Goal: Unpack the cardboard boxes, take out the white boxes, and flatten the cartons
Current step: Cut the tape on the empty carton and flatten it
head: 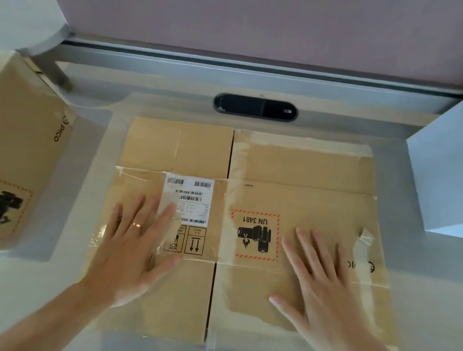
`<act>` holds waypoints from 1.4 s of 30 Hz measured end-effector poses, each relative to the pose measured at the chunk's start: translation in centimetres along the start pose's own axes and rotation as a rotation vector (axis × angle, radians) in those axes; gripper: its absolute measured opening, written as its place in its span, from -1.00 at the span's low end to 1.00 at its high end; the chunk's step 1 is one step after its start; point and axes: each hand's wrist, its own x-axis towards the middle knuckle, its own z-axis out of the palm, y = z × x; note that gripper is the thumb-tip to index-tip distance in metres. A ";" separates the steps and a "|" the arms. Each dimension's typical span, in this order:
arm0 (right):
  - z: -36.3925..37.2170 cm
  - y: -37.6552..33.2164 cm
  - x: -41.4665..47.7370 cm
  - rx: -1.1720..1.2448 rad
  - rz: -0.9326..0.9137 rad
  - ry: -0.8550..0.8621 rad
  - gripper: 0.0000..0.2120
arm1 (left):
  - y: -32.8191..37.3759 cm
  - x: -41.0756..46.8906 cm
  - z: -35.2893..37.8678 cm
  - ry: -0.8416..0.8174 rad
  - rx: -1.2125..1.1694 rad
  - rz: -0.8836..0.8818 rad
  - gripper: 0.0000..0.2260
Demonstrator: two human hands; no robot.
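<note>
Carton (303, 167) lies flattened on the table (428, 279); left grip (134, 253) and right grip (326, 290) press it, fingers straight and spread.

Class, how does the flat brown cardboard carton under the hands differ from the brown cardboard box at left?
The flat brown cardboard carton lies collapsed; the brown cardboard box at left stands assembled. The left hand and right hand press the carton; none touches the box. Both carry UN 3481 marks.

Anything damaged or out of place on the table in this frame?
The flattened carton under the left hand and right hand has a torn notch on its right edge, where loose clear tape curls up. Nothing else stands out.
</note>
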 end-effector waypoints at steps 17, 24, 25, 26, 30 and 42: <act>-4.1 8.2 4.0 0.612 0.719 0.161 0.03 | -4.1 3.0 -2.6 0.120 -0.617 -0.549 -0.12; -8.2 8.8 2.9 0.973 0.670 0.250 -0.22 | -6.2 2.7 -6.9 0.131 -0.914 -0.597 -0.35; -9.2 8.7 2.9 0.990 0.646 0.256 -0.24 | -6.1 2.5 -7.7 0.143 -0.895 -0.595 -0.33; -10.4 8.6 3.0 1.005 0.625 0.268 -0.25 | -6.0 2.4 -8.8 0.160 -0.880 -0.592 -0.30; -16.1 7.6 2.7 1.018 0.547 0.335 -0.28 | -5.9 2.0 -14.6 0.209 -0.815 -0.538 -0.24; -30.5 4.5 -3.7 1.129 0.240 0.434 -0.20 | -2.0 -7.0 -30.2 0.404 -0.781 -0.459 -0.16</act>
